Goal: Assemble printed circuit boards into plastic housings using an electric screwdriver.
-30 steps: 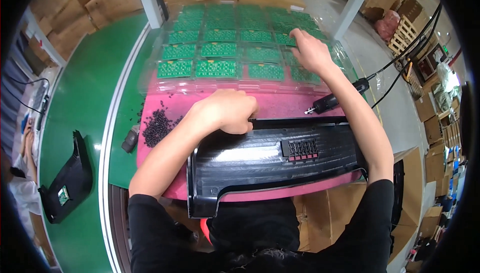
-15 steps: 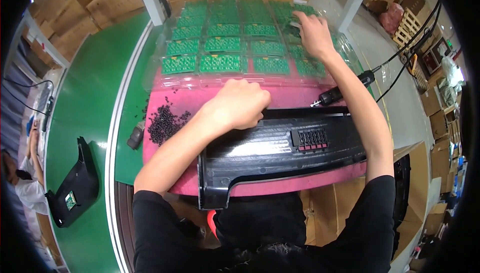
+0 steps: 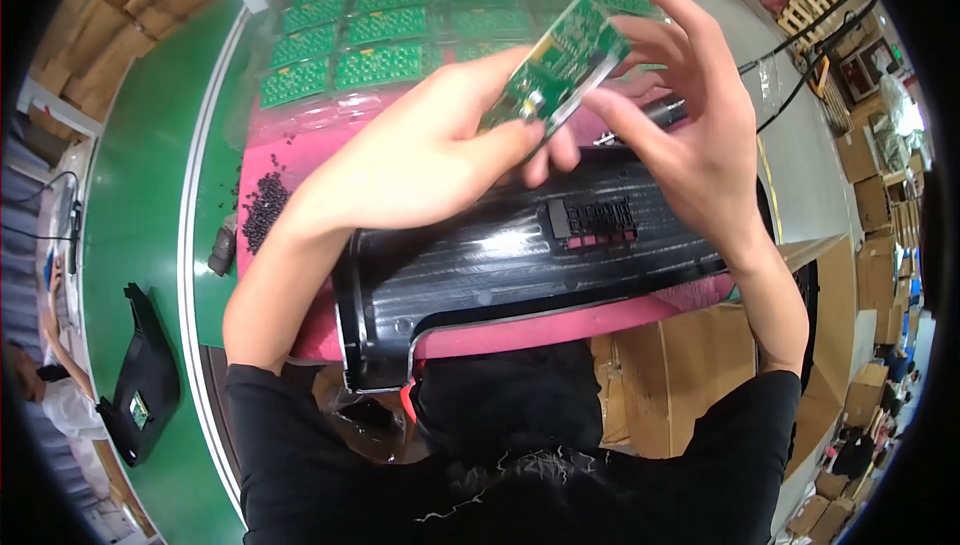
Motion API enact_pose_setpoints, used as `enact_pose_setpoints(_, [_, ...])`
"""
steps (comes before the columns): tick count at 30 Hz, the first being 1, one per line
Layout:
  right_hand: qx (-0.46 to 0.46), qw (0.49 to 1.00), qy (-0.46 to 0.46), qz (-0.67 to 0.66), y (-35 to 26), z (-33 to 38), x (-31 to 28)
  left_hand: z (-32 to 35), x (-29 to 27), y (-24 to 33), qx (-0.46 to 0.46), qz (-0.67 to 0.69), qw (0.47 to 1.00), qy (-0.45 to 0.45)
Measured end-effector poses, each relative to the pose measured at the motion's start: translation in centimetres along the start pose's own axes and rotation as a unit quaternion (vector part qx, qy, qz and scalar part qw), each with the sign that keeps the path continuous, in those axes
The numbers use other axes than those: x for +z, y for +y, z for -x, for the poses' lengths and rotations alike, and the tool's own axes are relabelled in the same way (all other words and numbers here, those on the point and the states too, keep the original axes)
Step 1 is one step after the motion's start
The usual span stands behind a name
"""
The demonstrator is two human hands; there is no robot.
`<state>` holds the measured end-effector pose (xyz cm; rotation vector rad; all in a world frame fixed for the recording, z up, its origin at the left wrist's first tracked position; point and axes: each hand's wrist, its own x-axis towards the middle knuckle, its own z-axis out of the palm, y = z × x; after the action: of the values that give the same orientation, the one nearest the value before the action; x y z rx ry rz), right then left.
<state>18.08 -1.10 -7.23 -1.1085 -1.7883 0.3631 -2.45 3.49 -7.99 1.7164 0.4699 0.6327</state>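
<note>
Raised above a black plastic housing (image 3: pixel 480 275), a green circuit board (image 3: pixel 568 53) is tilted in the grasp of my left hand (image 3: pixel 420 150), thumb on its lower end. My right hand (image 3: pixel 708 130) is at the board's right edge with its fingers spread; whether the thumb touches it I cannot tell. The long housing lies on the pink work surface (image 3: pixel 540 330), its slotted insert (image 3: pixel 597 222) below my hands. Behind my left hand, clear plastic trays (image 3: pixel 335 95) hold rows of similar green boards.
Small black parts (image 3: pixel 264 210) are heaped on the left of the pink surface. A power screwdriver (image 3: pixel 665 111) lies behind my right hand. An open cardboard box (image 3: pixel 690 365) stands front right. Further left are another black housing (image 3: pixel 142 375) and a co-worker (image 3: pixel 70 400).
My right hand has come back from the trays toward me. The circuit board is now in my left hand, which has risen from the housing. The whole view has shifted slightly.
</note>
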Motion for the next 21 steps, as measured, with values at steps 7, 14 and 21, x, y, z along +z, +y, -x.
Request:
enact_pose_setpoints(7, [-0.068,0.984,-0.1,0.132,0.2,4.7,-3.5,0.6,1.7,-0.1,-0.081,-0.017,0.995,-0.058])
enact_pose_setpoints(14, [0.069,0.996,-0.028,0.054,3.6,7.7,-5.0,-0.3,2.8,-2.6,0.05,-0.202,0.977,0.057])
enact_pose_setpoints(21, [0.081,0.982,-0.163,0.043,7.3,9.3,-4.4,-0.1,4.0,-5.1,0.001,-0.388,0.92,-0.051])
